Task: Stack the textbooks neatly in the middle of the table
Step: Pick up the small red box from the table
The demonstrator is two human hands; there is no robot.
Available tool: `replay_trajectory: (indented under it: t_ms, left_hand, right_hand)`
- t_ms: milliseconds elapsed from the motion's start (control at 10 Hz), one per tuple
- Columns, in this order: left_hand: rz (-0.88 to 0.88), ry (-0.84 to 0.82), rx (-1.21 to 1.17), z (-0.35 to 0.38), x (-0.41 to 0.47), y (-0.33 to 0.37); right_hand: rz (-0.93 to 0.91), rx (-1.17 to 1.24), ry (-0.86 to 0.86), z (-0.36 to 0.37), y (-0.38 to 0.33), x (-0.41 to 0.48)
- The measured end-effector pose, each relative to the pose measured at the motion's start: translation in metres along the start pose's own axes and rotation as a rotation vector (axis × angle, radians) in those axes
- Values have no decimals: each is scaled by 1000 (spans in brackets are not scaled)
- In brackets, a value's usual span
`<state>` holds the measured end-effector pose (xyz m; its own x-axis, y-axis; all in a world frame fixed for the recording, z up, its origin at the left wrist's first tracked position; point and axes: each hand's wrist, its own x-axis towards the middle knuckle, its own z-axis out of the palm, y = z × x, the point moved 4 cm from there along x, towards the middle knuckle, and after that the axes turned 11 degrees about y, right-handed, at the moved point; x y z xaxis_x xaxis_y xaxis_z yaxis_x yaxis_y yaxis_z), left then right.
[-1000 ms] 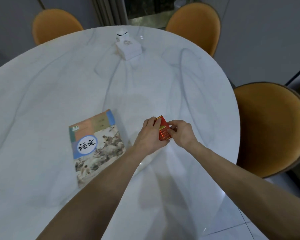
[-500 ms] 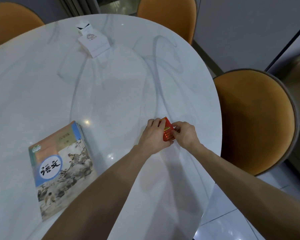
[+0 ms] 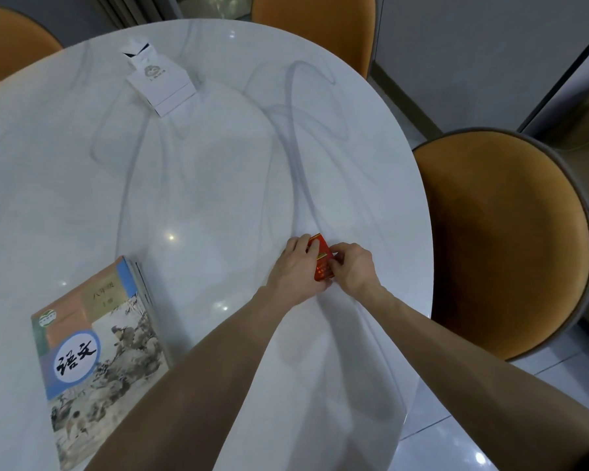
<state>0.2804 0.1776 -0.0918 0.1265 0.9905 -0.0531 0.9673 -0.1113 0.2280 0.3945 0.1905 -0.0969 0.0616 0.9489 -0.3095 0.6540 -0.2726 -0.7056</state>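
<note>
A stack of textbooks [image 3: 96,355] lies at the lower left of the white marble table [image 3: 218,185]; the top cover shows a painted scene and a blue circle with black characters. Page edges of books beneath show along its right side. To its right, near the table's right edge, my left hand [image 3: 295,270] and my right hand [image 3: 352,266] both grip a small red box [image 3: 323,263]. The box stands tilted between my fingers, just above or on the tabletop. Neither hand touches the textbooks.
A white tissue box [image 3: 159,78] sits at the far side of the table. Orange chairs stand around it: one to the right [image 3: 504,243], one at the top [image 3: 313,25], one at the top left [image 3: 11,45]. Tiled floor shows at lower right.
The view has swung right, so the textbooks and tissue box sit further left in frame. Both hands keep hold of the red box in about the same place.
</note>
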Motion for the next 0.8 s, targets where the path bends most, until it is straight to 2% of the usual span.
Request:
replay_trajectory:
  t_ms: [400,600,800]
  left_hand:
    - [-23,-13,46,5,5,3]
    - [-39,-16,-42,-11,1,6]
    - [-68,47,-21,-32,-11,2]
  right_hand:
    - [7,-40,-24,4,2,8]
    - [-12,-98,-27,-3,-6,9]
    - [-108,-272,-13,-14,-24,-2]
